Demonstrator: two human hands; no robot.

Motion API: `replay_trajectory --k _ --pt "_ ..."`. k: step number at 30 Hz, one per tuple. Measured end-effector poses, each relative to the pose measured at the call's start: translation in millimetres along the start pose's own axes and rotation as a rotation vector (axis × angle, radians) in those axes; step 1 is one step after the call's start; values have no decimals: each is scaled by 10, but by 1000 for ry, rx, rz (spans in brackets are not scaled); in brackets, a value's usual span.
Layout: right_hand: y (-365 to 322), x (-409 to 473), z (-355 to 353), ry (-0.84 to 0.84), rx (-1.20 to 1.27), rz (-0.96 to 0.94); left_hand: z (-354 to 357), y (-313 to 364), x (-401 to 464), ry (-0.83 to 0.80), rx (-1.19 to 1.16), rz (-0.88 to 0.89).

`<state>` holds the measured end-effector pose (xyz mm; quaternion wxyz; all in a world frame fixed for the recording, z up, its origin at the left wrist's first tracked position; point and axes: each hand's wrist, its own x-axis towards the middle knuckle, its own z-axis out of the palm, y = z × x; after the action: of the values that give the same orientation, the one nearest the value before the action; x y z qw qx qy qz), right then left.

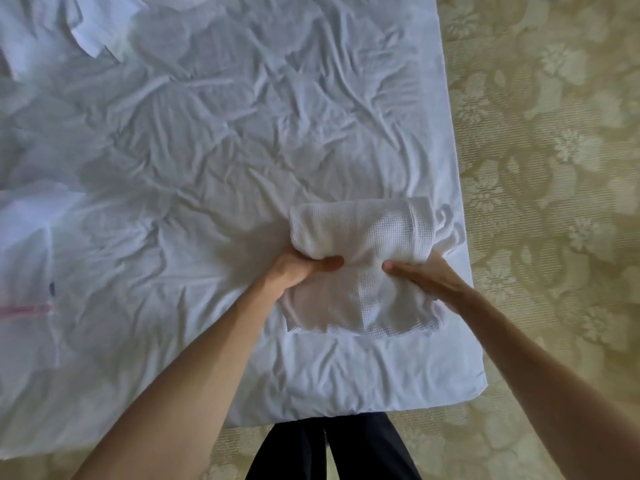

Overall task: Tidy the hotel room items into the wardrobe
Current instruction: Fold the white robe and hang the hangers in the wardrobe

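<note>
While a waffle-weave robe (360,258) is lying half rolled near the bed's (207,140) right edge, a person is working it into a bundle with both bare hands. The left hand (301,266) is gripping the near side of the roll, thumb on top and fingers tucked out of sight beneath the fold; the right hand (420,275) is lying flatter against the cloth just beside it, fingers mostly straight, pressing the fabric rather than pinching it. Beyond the grip the rolled part is bulging upward; below the grip a flat tail of cloth is still waiting to be taken in. The fabric looks soft, light and limp, likely to sag or unroll if held by one edge, so it probably wants lifting from underneath at both ends of the roll. Patterned carpet (540,168) is showing to the right; no wardrobe is in view.
</note>
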<state>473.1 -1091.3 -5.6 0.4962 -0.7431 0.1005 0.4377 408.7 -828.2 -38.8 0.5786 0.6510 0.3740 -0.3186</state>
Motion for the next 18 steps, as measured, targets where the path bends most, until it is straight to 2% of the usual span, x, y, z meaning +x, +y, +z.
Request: replay_trajectory --k 5,9,13,18 --pt "-19 6 111 -74 185 42 -124 -18 -85 -70 -115 -39" --pt "-206 -118 379 -144 216 97 -340 -173 -375 -44 -231 -29" --pt "-521 -324 1129 -209 182 94 -1049 -567 -905 15 -309 -19" --pt "-1078 -823 2555 -295 111 29 -2321 -1164 -1790 114 -371 49"
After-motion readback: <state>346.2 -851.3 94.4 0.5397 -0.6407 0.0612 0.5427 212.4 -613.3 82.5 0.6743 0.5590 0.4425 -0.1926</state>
